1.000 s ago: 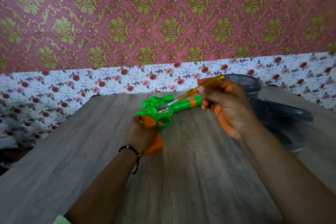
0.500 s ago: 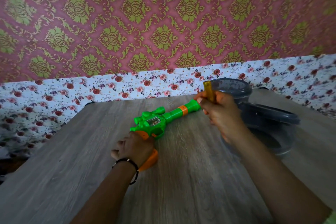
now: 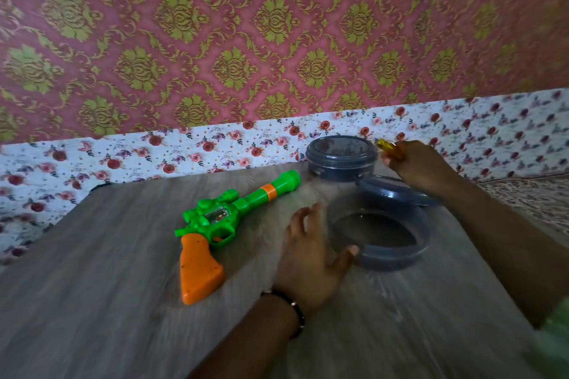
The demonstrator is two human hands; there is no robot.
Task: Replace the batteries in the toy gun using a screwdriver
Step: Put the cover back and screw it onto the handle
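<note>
The toy gun (image 3: 212, 234) is lying flat on the counter (image 3: 107, 301), orange grip toward six o'clock, barrel pointing to about two o'clock, with neither hand touching it. The left hand (image 3: 311, 258) is hovering with fingers spread and relaxed, holding nothing, just at three o'clock of the gun and beside an open grey tub (image 3: 381, 237). The right hand (image 3: 421, 166) is gripping the yellow screwdriver (image 3: 388, 146) near a lidded grey tub (image 3: 341, 157) at one o'clock. By the look of it, the tool is being put aside; next the tub needs reaching into, perhaps for batteries
</note>
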